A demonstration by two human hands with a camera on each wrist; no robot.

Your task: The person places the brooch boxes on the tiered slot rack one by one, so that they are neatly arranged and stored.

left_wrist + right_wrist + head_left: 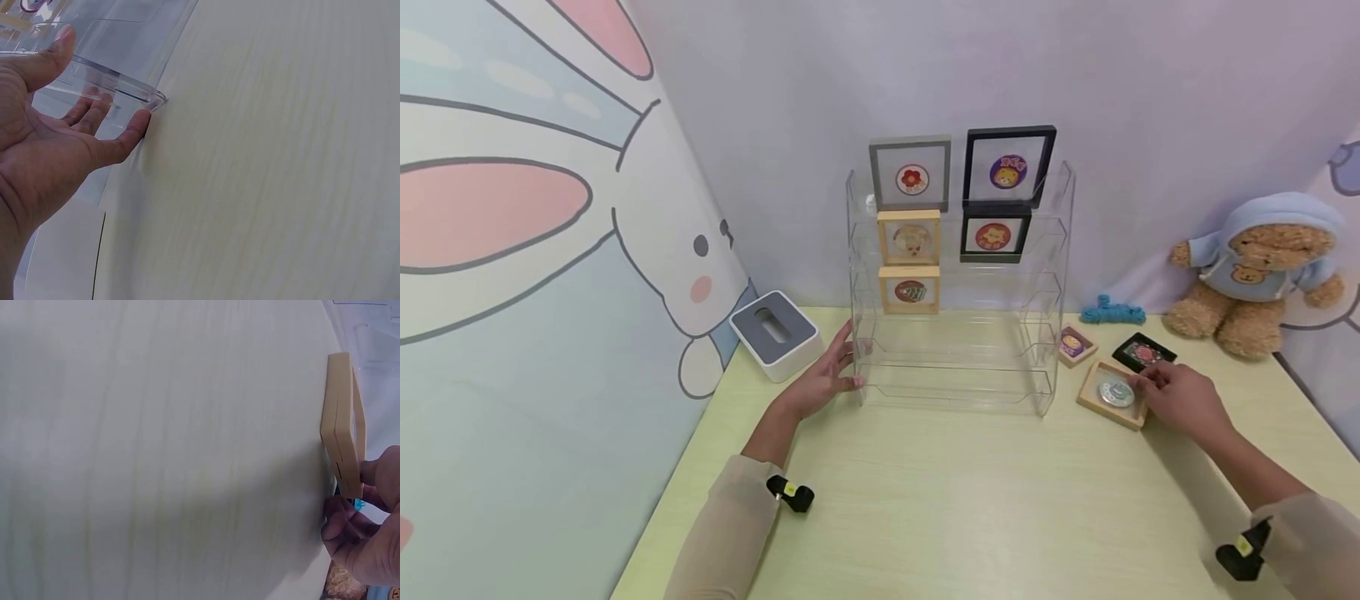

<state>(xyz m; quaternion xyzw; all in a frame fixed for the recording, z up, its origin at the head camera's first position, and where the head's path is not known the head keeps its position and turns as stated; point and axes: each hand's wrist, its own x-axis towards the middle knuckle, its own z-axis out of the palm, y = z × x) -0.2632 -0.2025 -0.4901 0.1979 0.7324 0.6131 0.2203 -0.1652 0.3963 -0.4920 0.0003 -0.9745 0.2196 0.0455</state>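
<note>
My right hand (pixel 1183 404) pinches the right corner of a light wooden display frame (pixel 1096 385), which holds a round silvery badge (pixel 1117 393). In the right wrist view the thumb lies on top of the frame (pixel 340 419) and its near edge is tilted up from the table. My left hand (pixel 816 387) is at the left side of a clear acrylic tiered rack (pixel 955 367), fingers spread and touching its side panel. Seen from the left wrist, the thumb stands apart from the fingers, close to the rack's edge (pixel 134 87).
Several framed badges stand on the rack's upper tiers, including a black frame (pixel 967 167). A small wooden frame (pixel 1076 345), a black frame (pixel 1142 352) and blue cord (pixel 1112 312) lie right of it. A teddy bear (pixel 1251 275) sits at far right; a white box (pixel 778 333) stands left.
</note>
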